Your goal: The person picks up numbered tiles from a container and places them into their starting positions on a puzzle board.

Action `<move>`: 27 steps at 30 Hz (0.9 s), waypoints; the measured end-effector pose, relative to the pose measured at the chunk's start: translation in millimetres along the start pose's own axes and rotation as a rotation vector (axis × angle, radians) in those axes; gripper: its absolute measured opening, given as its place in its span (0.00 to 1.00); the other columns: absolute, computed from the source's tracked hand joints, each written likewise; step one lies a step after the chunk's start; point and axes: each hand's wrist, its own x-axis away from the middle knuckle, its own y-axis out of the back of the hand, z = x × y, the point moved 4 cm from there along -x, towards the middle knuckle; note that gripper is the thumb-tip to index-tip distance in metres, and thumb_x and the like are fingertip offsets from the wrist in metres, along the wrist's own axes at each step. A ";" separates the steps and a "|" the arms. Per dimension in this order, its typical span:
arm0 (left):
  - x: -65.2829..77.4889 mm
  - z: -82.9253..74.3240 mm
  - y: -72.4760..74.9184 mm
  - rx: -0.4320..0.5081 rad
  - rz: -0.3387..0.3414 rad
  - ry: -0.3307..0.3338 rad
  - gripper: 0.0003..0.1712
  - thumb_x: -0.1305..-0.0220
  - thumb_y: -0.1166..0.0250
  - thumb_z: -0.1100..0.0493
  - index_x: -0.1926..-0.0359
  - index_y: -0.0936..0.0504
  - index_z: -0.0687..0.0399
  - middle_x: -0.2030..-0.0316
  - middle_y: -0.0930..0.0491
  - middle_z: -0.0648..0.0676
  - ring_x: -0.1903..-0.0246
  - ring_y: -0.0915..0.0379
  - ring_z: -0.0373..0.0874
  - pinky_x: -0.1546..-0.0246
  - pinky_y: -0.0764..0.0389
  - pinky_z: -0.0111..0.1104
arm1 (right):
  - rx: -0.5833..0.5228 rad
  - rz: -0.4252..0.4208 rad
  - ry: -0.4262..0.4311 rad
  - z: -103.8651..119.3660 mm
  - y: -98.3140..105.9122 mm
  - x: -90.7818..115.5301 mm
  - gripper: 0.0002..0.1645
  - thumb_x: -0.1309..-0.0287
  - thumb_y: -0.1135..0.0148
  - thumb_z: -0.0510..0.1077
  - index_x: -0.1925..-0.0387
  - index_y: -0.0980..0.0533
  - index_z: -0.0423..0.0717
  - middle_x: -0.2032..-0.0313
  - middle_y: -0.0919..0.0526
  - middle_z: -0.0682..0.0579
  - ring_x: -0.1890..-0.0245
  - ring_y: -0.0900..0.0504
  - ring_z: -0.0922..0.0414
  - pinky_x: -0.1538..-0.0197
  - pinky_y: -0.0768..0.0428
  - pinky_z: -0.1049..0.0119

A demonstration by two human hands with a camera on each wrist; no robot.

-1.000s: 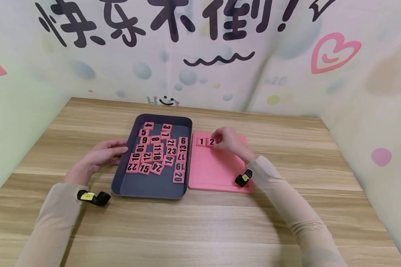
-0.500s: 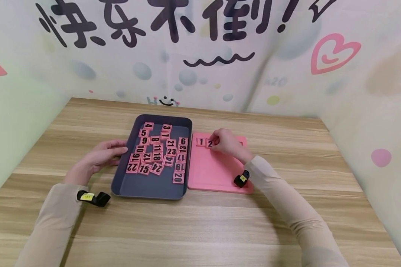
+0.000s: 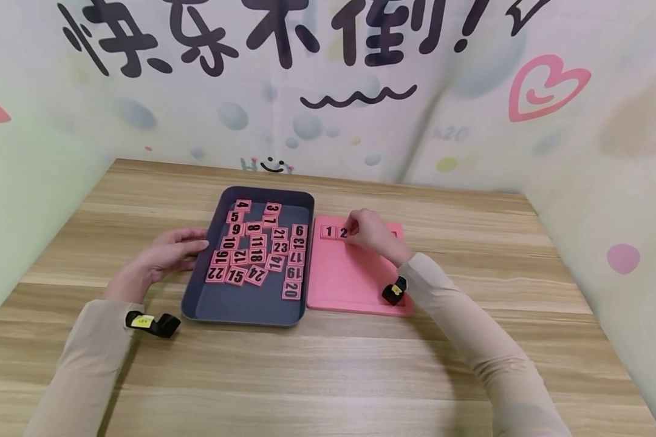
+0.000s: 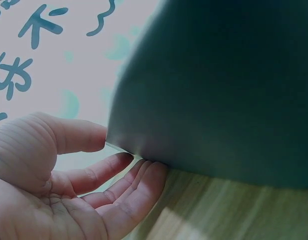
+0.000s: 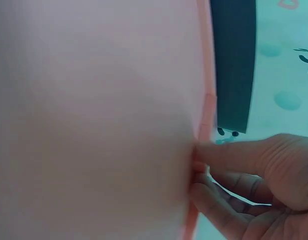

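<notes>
My left hand point(image 3: 164, 255) holds the left side of a dark blue-grey tray point(image 3: 246, 312). In the left wrist view, the thumb point(image 4: 86, 136) and fingertips meet the tray's edge point(image 4: 203, 130). Several pink tiles with black numbers lie spread in the tray, among them the 3 tile point(image 3: 272, 209) and 4 tile point(image 3: 243, 206). On the right, my right hand point(image 3: 374, 233) pinches the 2 tile point(image 3: 343, 232) at the top of a pink square board point(image 3: 333, 279). Left of it sits the 1 tile point(image 3: 329, 232). Fingers partly cover the 2 tile.
Tray and board stand side by side on a wood-grain table point(image 3: 328, 376). A printed white backdrop point(image 3: 361, 133) rises behind the table and along both sides. Black cameras are strapped at both wrists, the right one point(image 3: 395, 291) hanging over the board.
My right hand has shifted slightly left with the 2 tile, which now sits close against the 1 tile. My left hand and the tray look unmoved.
</notes>
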 end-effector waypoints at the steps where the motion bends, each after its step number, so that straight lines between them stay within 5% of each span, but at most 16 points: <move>1: 0.3 -0.4 0.0 -0.002 -0.002 0.001 0.33 0.29 0.48 0.57 0.33 0.48 0.73 0.46 0.33 0.64 0.63 0.26 0.33 0.59 0.22 0.30 | -0.001 0.000 0.001 0.9 1.8 -0.7 0.12 0.52 0.30 0.34 0.66 0.23 0.34 0.68 0.21 0.44 0.67 0.24 0.52 0.61 0.24 0.62; 12: 1.4 -2.4 -0.6 0.002 -0.001 -0.001 0.33 0.29 0.48 0.58 0.33 0.48 0.74 0.47 0.31 0.62 0.63 0.26 0.33 0.59 0.21 0.30 | -0.128 -0.059 0.019 43.7 20.6 -30.5 0.18 0.48 0.33 0.37 0.56 0.24 0.33 0.58 0.21 0.40 0.59 0.22 0.51 0.54 0.24 0.61; 27: 4.1 -2.9 -0.7 0.009 0.006 -0.021 0.33 0.30 0.48 0.58 0.33 0.48 0.75 0.51 0.28 0.57 0.62 0.26 0.33 0.59 0.22 0.30 | -0.297 -0.028 -0.054 92.7 -13.7 -82.2 0.17 0.45 0.34 0.39 0.54 0.23 0.37 0.58 0.21 0.47 0.60 0.24 0.55 0.58 0.24 0.68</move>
